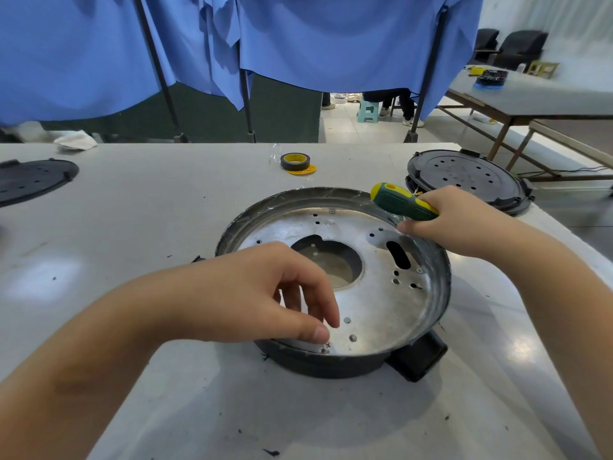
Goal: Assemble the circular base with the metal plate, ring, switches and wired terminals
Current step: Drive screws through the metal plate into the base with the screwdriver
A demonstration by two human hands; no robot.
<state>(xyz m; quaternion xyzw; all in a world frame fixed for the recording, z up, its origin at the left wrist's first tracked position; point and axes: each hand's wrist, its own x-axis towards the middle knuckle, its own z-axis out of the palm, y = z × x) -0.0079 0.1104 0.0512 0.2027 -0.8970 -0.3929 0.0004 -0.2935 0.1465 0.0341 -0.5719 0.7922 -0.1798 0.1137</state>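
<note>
Fastening looks like the step in hand: the metal plate (374,293) already sits inside the circular base (331,360), which rests near the tabletop's (166,210) middle, toward its right edge. The left hand (265,293) reaches over the base's near rim, fingers curled at a small screw (325,349) there; whether it pinches anything I cannot tell. The right hand (454,220) grips one green-and-yellow screwdriver (403,202) over the far right rim. Next, I judge, the driver tip must meet that screw squarely. Counted: one base, one plate, one roll of tape (295,161), two black perforated lids (464,179) at the tabletop's far corners.
</note>
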